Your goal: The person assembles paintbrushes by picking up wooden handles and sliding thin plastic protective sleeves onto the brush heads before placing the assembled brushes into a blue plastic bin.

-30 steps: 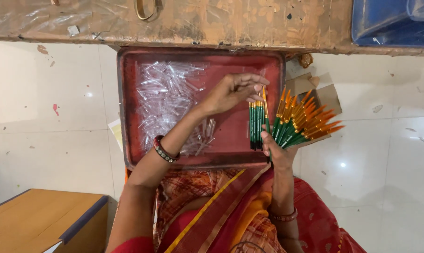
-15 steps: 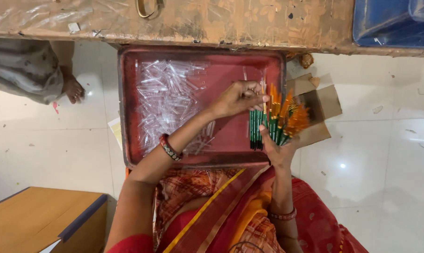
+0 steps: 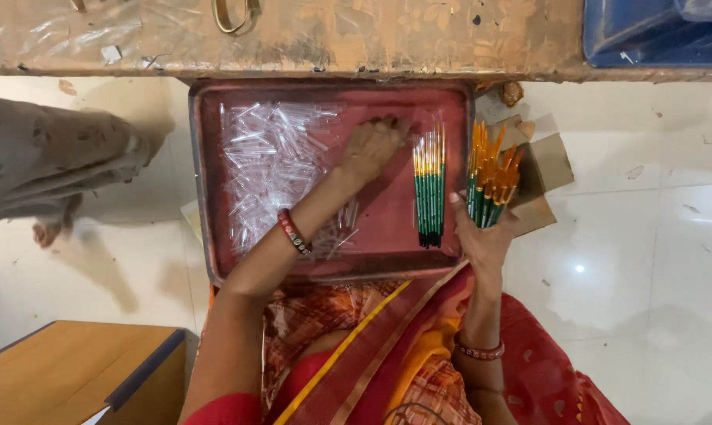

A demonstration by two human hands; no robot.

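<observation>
brown cardboard box (image 3: pixel 546 165), right of tray (image 3: pixel 206 157)

It looked like a small hand-assembly workshop, run at floor level. Under the left hand (image 3: pixel 376 145) lay a worn red metal tray (image 3: pixel 206 157) heaped with clear plastic caps (image 3: pixel 273 161) and a neat row of green paintbrushes (image 3: pixel 429 193); the right hand (image 3: pixel 482 236) gripped another bunch (image 3: pixel 488 185). Beyond both hands ran a paint-stained wooden board (image 3: pixel 332 35) (badly scuffed), and pale glossy floor tiles (image 3: pixel 647 236) spread to the right.

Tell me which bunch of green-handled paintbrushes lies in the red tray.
The aligned flat row of green-handled brushes beside the left hand; the other bunch fans out from the right hand.
</observation>
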